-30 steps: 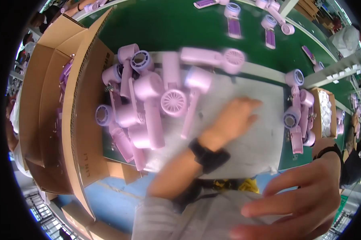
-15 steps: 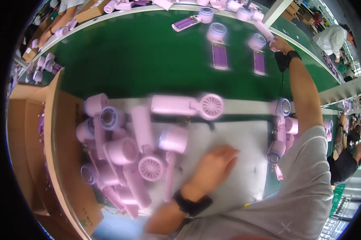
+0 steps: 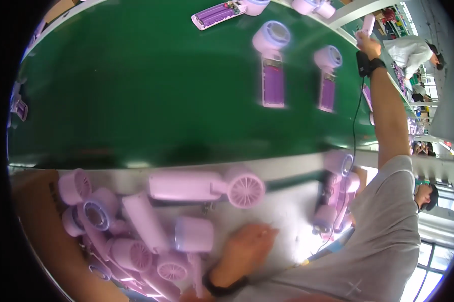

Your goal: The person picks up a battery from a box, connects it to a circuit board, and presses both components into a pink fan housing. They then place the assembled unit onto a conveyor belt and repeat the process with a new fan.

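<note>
My right hand [image 3: 370, 48], stretched to the far right, is closed round a pink handheld fan [image 3: 368, 24], its handle pointing up. My left hand [image 3: 249, 246] hovers over the grey work mat [image 3: 287, 216]; its fingers are blurred and partly turned under, so their hold cannot be made out. Left of it stands a fan head with a blue rim [image 3: 194, 234]. Beyond it lies a whole pink fan [image 3: 186, 186] on its side. On the green belt rest two fans with opened handles showing purple inside, a larger one [image 3: 273, 85] and a smaller one [image 3: 327, 90].
Several pink fans [image 3: 131, 254] are heaped at the left beside a cardboard box [image 3: 41, 216]. More fans [image 3: 327, 216] sit at the mat's right edge. Another opened fan [image 3: 219, 14] lies at the belt's far side. A white metal post [image 3: 348, 14] rises near my right hand. A person [image 3: 410, 53] works beyond.
My view has swung up and to the right. My right hand has lifted the pink fan away from the far edge, higher and farther right. My left hand stays over the mat.
</note>
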The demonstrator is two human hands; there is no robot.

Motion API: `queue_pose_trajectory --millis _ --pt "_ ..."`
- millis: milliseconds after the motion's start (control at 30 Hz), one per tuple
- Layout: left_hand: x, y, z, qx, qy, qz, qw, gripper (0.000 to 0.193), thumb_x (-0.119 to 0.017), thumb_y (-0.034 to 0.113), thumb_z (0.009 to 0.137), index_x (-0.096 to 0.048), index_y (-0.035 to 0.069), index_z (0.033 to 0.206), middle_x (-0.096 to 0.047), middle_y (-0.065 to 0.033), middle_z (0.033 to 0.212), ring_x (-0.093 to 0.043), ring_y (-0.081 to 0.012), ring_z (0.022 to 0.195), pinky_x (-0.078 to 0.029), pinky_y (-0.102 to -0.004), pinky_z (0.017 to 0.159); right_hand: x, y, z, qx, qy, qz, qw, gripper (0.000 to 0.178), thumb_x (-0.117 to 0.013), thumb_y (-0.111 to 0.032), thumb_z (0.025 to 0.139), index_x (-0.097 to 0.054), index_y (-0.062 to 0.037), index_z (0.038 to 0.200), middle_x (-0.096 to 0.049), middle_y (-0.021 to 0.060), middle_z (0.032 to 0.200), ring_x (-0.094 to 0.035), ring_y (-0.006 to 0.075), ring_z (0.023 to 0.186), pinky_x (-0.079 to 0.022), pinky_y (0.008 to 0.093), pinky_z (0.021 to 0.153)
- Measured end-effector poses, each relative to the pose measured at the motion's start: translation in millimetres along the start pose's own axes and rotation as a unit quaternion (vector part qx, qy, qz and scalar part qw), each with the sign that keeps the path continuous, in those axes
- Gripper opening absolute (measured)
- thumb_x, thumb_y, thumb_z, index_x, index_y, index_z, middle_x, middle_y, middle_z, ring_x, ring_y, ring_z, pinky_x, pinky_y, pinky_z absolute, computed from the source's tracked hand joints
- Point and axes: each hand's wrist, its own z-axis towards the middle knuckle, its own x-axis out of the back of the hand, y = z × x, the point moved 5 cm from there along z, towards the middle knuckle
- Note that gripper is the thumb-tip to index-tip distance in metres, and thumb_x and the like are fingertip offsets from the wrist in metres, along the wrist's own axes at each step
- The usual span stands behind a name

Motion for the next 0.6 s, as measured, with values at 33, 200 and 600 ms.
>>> queue_pose_trajectory --millis 33,200,600 --pt "1.6 0.8 -1.0 0.0 -0.01 -0.003 1.0 0.02 -0.072 0.003 0.075 -0.07 0.008 0.094 -0.066 -0.0059 0.086 -0.065 -0.0237 0.075 -0.054 -0.0326 0.063 -3.3 -9.2 11.4 0.018 0.031 0.013 0.999 0.064 -0.082 -0.044 0.063 -0.069 0.006 0.101 -0.072 0.0131 0.094 -0.073 0.0185 0.076 -0.06 0.0298 0.062" --pt "9.6 3.1 0.6 0.038 -0.006 0.023 0.999 0.025 -0.071 0.001 0.074 -0.07 0.009 0.097 -0.065 -0.0039 0.086 -0.064 -0.0206 0.072 -0.053 -0.0305 0.058 -62.8 -58.2 -11.7 0.08 0.044 -0.07 0.993 0.052 -0.074 -0.046 0.072 -0.072 -0.0025 0.1 -0.073 0.0101 0.089 -0.072 0.0196 0.075 -0.058 0.0366 0.065" --pt "-9.9 13.2 -2.3 -0.057 0.047 0.063 0.995 0.02 -0.069 0.007 0.074 -0.067 0.003 0.093 -0.058 -0.0048 0.076 -0.058 -0.0196 0.065 -0.048 -0.0316 0.052 5.5 -153.0 -218.4 0.126 -0.103 0.17 0.972 0.034 -0.069 -0.024 0.079 -0.066 -0.0011 0.104 -0.067 0.0071 0.092 -0.066 0.0188 0.083 -0.055 0.0346 0.072"
